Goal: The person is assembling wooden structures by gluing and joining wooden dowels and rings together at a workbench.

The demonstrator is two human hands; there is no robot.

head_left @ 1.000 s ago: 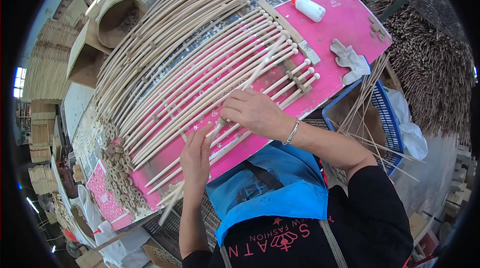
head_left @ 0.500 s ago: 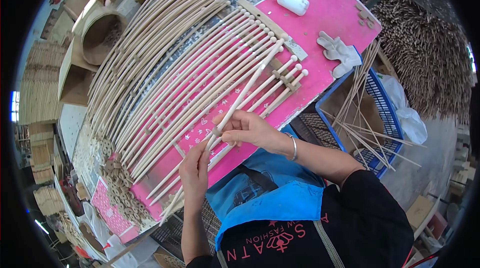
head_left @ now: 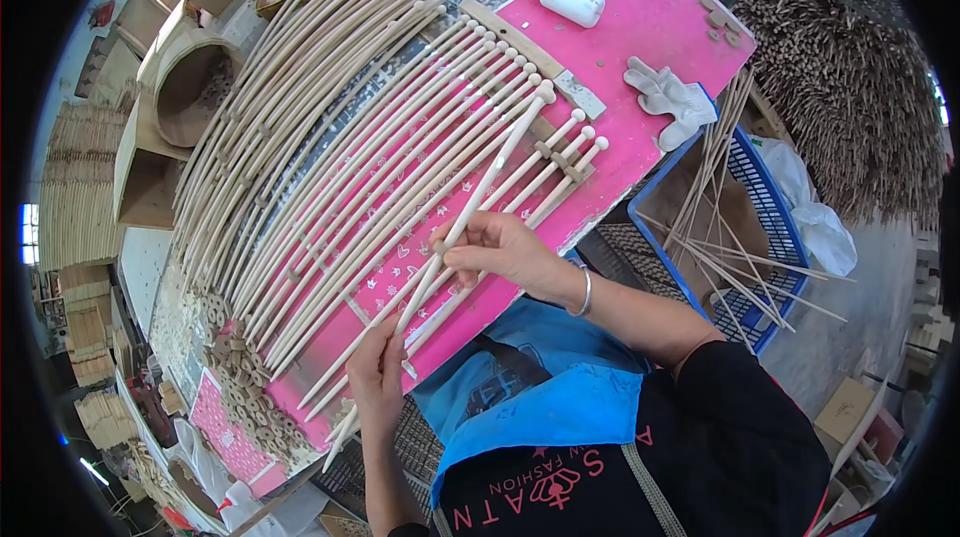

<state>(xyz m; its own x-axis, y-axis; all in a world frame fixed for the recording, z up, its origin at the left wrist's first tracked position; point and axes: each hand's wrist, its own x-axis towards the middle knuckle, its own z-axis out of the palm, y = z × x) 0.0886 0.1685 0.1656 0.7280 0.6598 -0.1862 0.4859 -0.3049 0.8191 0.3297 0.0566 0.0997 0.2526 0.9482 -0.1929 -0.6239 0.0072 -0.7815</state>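
Observation:
A pale wooden stick with a round ball (head_left: 545, 92) on its far end lies slantwise between my hands. My left hand (head_left: 376, 374) is closed around the lower part of the stick (head_left: 503, 156). Farther up, my right hand (head_left: 503, 254) pinches a small wooden ring (head_left: 440, 248) that sits around the stick, thumb and fingers pressed together. Beneath and beside it, several ball-ended sticks (head_left: 400, 142) lie in a row across the pink board (head_left: 640, 27). Their ball ends line up by a wooden strip (head_left: 515, 40). Small notched wooden pieces (head_left: 562, 166) hold a few nearer sticks.
A white squeeze bottle with a red tip (head_left: 570, 3) and a white glove (head_left: 668, 102) lie on the board's right part. Wooden rings (head_left: 245, 377) are piled at its left edge. A blue basket (head_left: 785, 227) with thin sticks stands at right. More sticks lie beyond the row.
My left hand has moved down toward the lower end of the stick. My right hand and the ring have shifted a little up the stick, closer to its ball.

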